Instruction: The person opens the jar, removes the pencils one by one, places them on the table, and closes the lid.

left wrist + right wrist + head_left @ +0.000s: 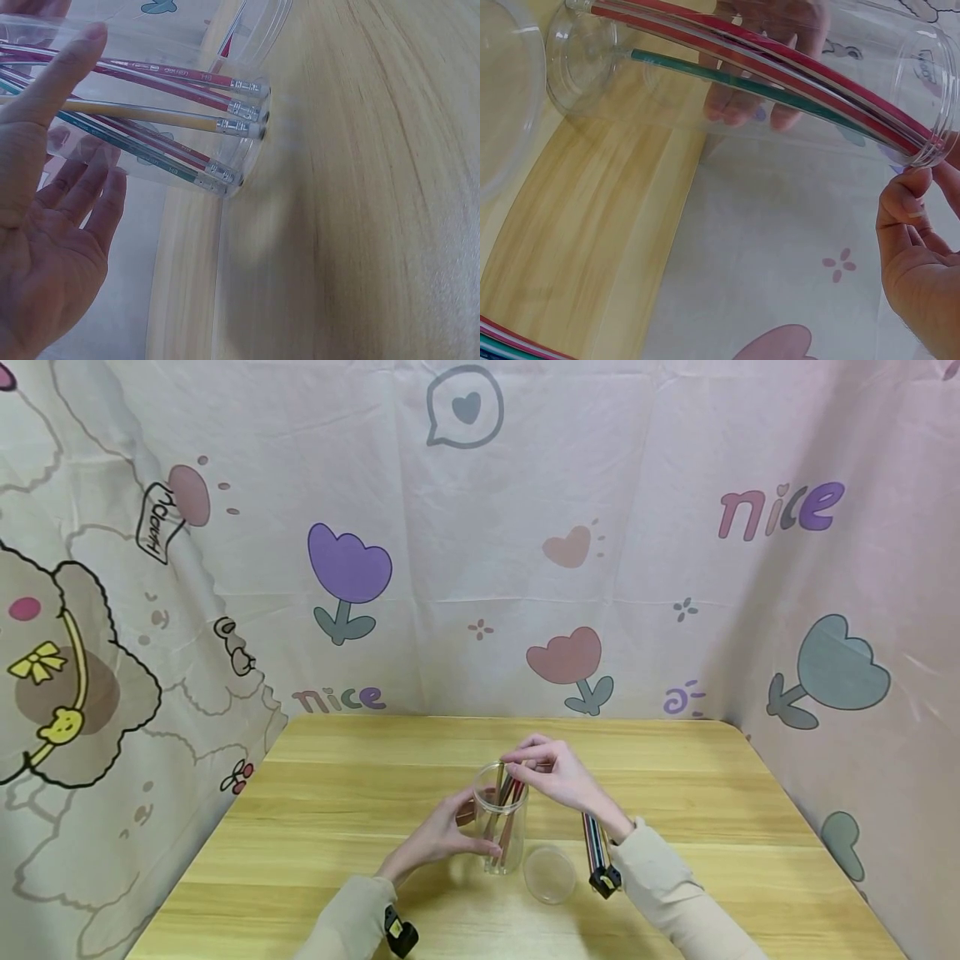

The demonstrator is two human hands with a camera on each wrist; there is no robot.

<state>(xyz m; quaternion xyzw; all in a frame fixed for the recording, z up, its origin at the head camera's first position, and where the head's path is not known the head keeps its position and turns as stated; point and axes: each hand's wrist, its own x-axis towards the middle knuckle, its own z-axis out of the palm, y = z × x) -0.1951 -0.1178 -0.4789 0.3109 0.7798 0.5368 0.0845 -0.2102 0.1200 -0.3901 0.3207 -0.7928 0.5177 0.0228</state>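
Note:
A clear plastic jar [501, 827] stands on the table, holding several pencils [172, 116] in red, yellow and green, eraser ends down at its base. My left hand [450, 833] grips the jar's side, thumb in front and fingers behind. Above the open rim, my right hand [551, 770] has its thumb and index finger pinched at the upper end of a yellowish pencil [500, 772]. In the right wrist view, the right fingers are right at the rim, and the pencil ends there are partly hidden.
Beside the jar's base lies a round clear lid [550, 875]. More pencils [592, 839] lie on the table [337, 827] below my right forearm, near the black wrist camera [605, 881]. A printed cloth [465, 568] hangs behind the table and along its sides.

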